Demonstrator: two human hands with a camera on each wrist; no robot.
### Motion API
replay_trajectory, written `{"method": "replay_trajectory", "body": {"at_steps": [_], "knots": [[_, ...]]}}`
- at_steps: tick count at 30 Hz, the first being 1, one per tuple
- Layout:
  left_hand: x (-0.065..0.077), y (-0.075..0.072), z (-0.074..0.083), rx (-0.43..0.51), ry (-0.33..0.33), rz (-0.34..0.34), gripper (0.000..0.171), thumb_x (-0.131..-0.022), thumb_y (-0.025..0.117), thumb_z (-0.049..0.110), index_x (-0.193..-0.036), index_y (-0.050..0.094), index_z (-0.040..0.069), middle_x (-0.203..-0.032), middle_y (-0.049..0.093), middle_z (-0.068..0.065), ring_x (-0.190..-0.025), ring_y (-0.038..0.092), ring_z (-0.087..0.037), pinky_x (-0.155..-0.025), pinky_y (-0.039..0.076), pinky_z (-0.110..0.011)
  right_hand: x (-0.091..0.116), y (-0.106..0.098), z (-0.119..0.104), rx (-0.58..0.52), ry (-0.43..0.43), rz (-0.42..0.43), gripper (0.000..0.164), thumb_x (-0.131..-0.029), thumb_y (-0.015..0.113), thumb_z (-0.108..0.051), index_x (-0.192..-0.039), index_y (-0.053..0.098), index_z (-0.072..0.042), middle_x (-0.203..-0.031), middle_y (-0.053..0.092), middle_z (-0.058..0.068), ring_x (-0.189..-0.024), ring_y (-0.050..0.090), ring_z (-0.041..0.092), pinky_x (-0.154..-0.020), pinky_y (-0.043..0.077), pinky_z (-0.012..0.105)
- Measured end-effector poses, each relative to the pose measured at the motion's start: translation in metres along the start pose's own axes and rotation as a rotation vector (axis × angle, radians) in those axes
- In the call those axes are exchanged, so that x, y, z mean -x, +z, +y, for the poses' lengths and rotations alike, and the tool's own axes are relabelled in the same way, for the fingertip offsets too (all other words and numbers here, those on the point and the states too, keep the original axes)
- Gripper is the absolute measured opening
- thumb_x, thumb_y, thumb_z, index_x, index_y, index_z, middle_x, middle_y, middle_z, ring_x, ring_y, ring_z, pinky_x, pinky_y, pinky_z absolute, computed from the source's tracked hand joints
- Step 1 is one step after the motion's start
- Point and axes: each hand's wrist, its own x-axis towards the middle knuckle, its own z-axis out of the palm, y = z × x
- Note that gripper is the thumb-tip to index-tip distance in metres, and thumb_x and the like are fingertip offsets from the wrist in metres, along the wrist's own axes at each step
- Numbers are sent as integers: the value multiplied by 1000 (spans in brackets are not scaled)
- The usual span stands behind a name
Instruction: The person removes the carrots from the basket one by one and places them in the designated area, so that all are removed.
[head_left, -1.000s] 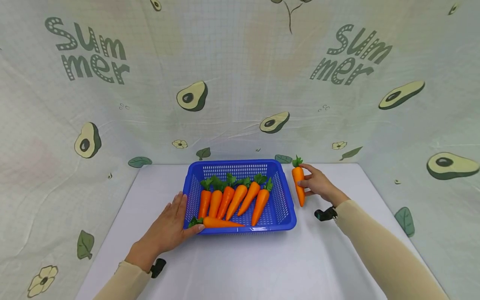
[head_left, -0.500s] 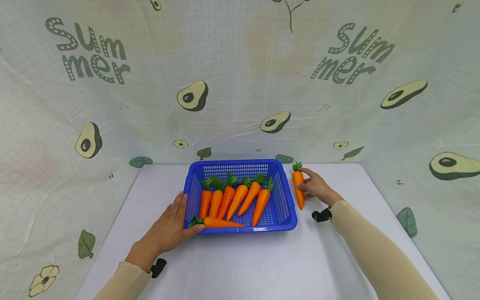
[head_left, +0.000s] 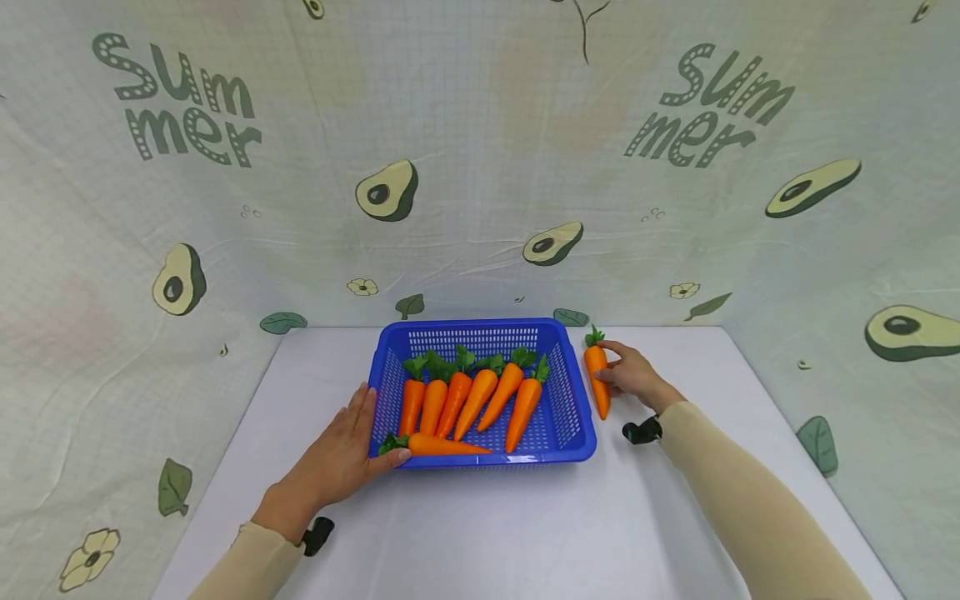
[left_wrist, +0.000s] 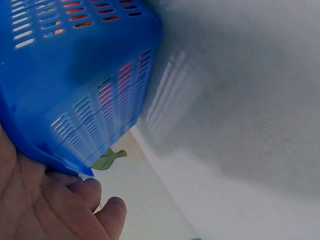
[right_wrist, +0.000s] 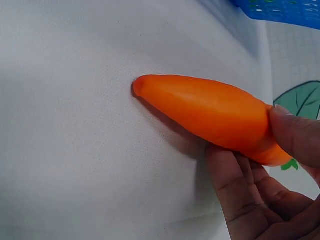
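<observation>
A blue plastic basket (head_left: 581,417) holds several orange carrots (head_left: 474,402) with green leafy tops, laid side by side with their tips toward me. One more carrot (head_left: 446,446) lies crosswise along the basket's front wall. My left hand (head_left: 333,458) rests on the basket's front left corner, fingers straight along the left rim and thumb on the front rim. Just right of the basket, my right hand (head_left: 636,375) grips a carrot (right_wrist: 210,107) near its leafy end, thumb on top and fingers beneath. In the right wrist view its tip is at or just above the table surface.
The white table (head_left: 495,533) extends in front of the basket and to both sides. A printed cloth (head_left: 465,200) with avocados and lettering hangs behind and along the sides. Black wrist cameras (head_left: 642,431) are strapped to both wrists.
My right hand has lowered slightly toward me with the carrot and shifted a little left, then nearly stopped. The left hand and basket hold their place.
</observation>
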Motion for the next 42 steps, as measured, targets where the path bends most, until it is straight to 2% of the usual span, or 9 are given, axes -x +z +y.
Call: {"method": "replay_trajectory", "body": {"at_steps": [11,16,21,25,29,34,42], "knots": [[1,-1,0,13,-11,-7,120,-93,57,78,-168,7,-2,-176,7,-25,-159,23,-48,-128,23,-62,-3,3,4,29,-4,39,71,-102,67,-13,-165,33,-10,-144,55,33,-103,67,31,-81,64,31],[1,0,0,19,-11,-5,119,-94,60,74,-168,8,-2,-176,7,-25,-159,22,-48,-128,22,-61,-1,3,4,37,5,52,70,-102,66,-13,-165,34,-9,-142,57,32,-95,67,27,-78,62,28],[0,2,-1,23,-6,-2,121,-93,56,79,-168,8,-3,-176,6,-24,-159,23,-47,-128,22,-60,3,4,4,41,18,57,70,-104,64,-15,-166,32,-10,-140,56,31,-87,64,24,-75,59,27],[0,2,-2,24,-10,-10,124,-91,51,84,-168,7,-2,-176,5,-24,-159,23,-47,-128,22,-60,6,6,4,52,18,71,69,-105,62,-17,-166,31,-11,-142,53,31,-95,64,28,-78,59,28],[-1,1,-1,31,-18,-21,125,-90,49,86,-168,5,-1,-176,4,-24,-159,22,-48,-128,21,-60,8,6,2,70,15,78,69,-106,59,-19,-167,29,-11,-147,48,32,-104,62,33,-84,61,32],[-1,1,0,35,-25,-28,124,-91,53,82,-168,4,0,-177,3,-23,-159,22,-48,-128,22,-61,9,6,2,94,8,86,70,-105,59,-21,-167,27,-10,-150,46,34,-109,63,36,-94,61,40],[-1,1,0,29,-15,-12,121,-93,58,77,-168,6,-2,-176,4,-24,-159,21,-48,-127,22,-61,11,3,3,101,17,84,70,-105,59,-23,-167,28,-10,-155,42,35,-119,60,42,-107,55,55]]}}
